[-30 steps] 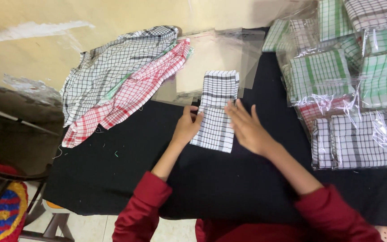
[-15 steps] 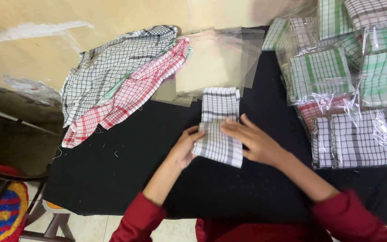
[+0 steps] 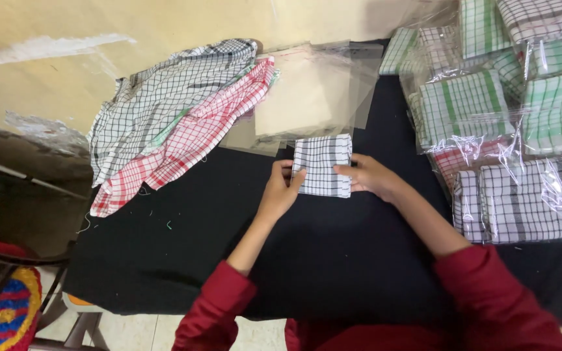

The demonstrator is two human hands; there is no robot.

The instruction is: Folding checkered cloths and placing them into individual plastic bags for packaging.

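A small folded black-and-white checked cloth point(image 3: 322, 164) lies on the black table cover point(image 3: 229, 221), folded into a compact rectangle. My left hand point(image 3: 281, 190) grips its lower left edge, thumb on top. My right hand point(image 3: 371, 175) holds its right edge, fingers lying over the fold. Both arms wear dark red sleeves. Just behind the cloth lies a stack of clear plastic bags point(image 3: 307, 97).
Unfolded checked cloths, black-and-white point(image 3: 164, 97) and red-and-white point(image 3: 190, 143), lie piled at the left. Bagged folded cloths point(image 3: 521, 201) in green, red and black checks are stacked at the right. A wall runs behind. A colourful cushioned chair point(image 3: 1, 312) stands at lower left.
The long strip of checked cloth has been folded over on itself into a short rectangle. Both hands moved up and closed in on its two sides.
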